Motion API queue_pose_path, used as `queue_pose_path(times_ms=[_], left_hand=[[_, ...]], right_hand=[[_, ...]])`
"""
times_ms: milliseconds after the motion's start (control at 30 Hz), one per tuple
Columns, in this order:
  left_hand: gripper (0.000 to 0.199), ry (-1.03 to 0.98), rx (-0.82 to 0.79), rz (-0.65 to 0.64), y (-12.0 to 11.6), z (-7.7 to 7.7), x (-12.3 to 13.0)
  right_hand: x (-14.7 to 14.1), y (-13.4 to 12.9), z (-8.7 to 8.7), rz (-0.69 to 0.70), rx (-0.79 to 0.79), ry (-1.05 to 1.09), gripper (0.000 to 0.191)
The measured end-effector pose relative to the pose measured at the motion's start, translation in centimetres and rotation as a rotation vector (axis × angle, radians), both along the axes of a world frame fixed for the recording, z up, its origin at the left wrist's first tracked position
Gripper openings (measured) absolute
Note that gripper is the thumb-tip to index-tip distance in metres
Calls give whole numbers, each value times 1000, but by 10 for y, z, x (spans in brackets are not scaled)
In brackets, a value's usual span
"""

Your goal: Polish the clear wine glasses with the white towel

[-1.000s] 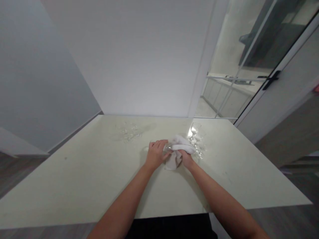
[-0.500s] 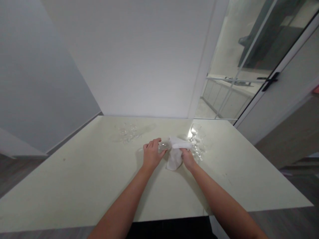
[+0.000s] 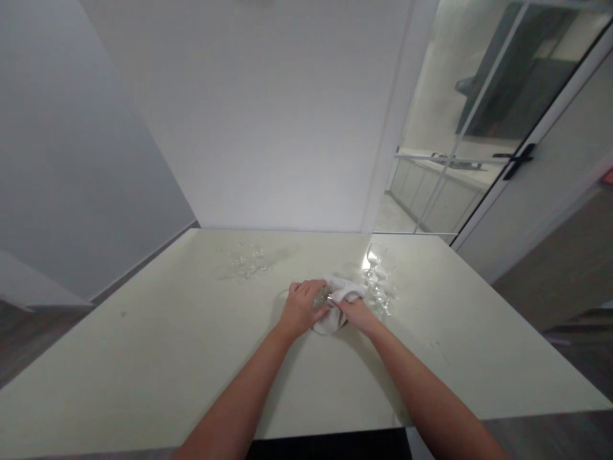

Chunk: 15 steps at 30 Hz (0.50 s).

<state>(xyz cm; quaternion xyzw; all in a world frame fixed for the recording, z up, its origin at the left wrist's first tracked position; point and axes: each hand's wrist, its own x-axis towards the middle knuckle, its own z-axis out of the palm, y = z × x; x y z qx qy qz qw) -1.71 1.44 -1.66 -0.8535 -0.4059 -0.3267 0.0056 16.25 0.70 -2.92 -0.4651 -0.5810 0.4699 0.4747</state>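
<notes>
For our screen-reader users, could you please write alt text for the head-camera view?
The left hand holds a clear glass; the right hand holds a white cloth against it. Glassware sits to both sides on a pale table.
</notes>
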Motion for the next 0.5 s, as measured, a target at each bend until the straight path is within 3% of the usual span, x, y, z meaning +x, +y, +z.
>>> queue_pose_path(times_ms=[100,200,300,433,500], left_hand=[[45,52,41,-123,-4,3,0],[45,66,73,-141,-5,5,0],[47,45,61,-85,-3,6,-1],[54,-65,8,78,2,5,-2],[58,-119,-12,155,4,5,-2]], right_hand=[[0,2,5,179,80,13,23],[1,3,4,166,79,3,22],[2,5,-4,105,76,34,26],[7,10,-20,-25,-31,134,29],[11,11,-26,-27,-35,128,32]])
